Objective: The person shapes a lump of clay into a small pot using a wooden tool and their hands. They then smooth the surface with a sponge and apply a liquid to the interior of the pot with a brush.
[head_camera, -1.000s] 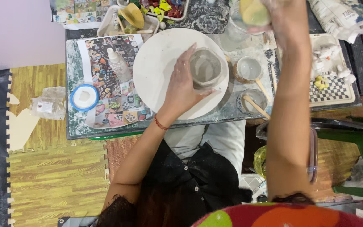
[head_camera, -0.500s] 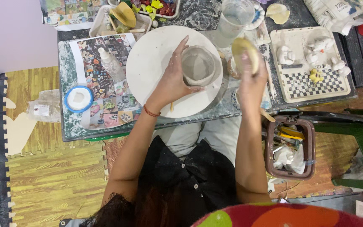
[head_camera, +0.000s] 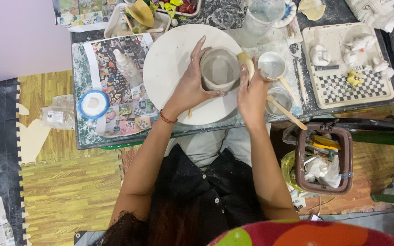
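A grey clay cup (head_camera: pixel 220 69) stands upright on a round white board (head_camera: pixel 174 50) on the table. My left hand (head_camera: pixel 189 86) wraps around the cup's left side, fingers up along its wall. My right hand (head_camera: pixel 252 91) holds a yellow sponge (head_camera: pixel 246 60) pressed against the cup's right side. Both hands are smeared with clay. A red band circles my left wrist.
Two small water cups (head_camera: pixel 271 66) (head_camera: pixel 280 98) with wooden sticks (head_camera: pixel 289 114) sit right of the board. A checkered tray (head_camera: pixel 343 91) with white clay figures lies further right. A clear pitcher (head_camera: pixel 263 16), a blue-rimmed lid (head_camera: pixel 93 104) and a brown basket (head_camera: pixel 323 159) are around.
My right hand has come down from the upper right with the sponge and now rests against the cup's right side. My left hand has stayed on the cup.
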